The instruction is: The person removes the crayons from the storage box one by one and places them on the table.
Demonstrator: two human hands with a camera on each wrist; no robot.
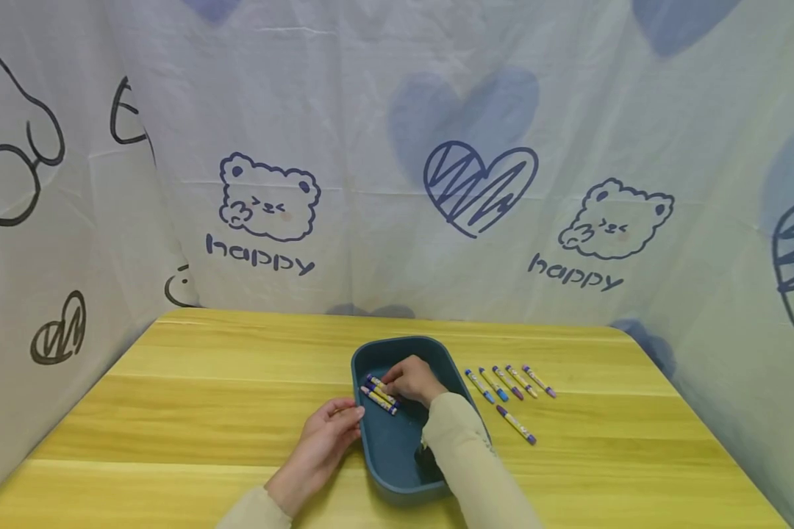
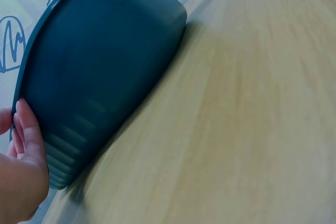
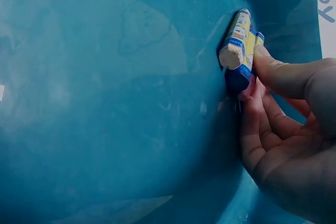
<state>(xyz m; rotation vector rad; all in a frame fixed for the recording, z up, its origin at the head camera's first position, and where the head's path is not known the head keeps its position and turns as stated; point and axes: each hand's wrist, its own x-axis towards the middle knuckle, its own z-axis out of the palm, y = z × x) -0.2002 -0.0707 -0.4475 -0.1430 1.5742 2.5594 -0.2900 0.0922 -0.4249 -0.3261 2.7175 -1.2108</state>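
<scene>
A dark blue rectangular bin [image 1: 397,459] stands on the table in the head view. My left hand [image 1: 327,435] holds its left rim, with the fingers against the outer wall [image 2: 105,51] in the left wrist view. Inside the bin, my right hand [image 1: 414,379] pinches an oil pastel [image 3: 259,39] between thumb and fingers. Beside it lie other oil pastels [image 1: 378,401] with yellow wrappers and blue bands, close together near the bin's left wall. One shows a pale tip [image 3: 232,56] in the right wrist view. My fingers partly hide the pinched one.
Right of the bin, several oil pastels [image 1: 512,383] lie in a slanted row on the wooden table [image 1: 205,411]. A single oil pastel [image 1: 516,425] lies nearer to me. A pale printed curtain [image 1: 370,110] hangs behind the table and along both sides.
</scene>
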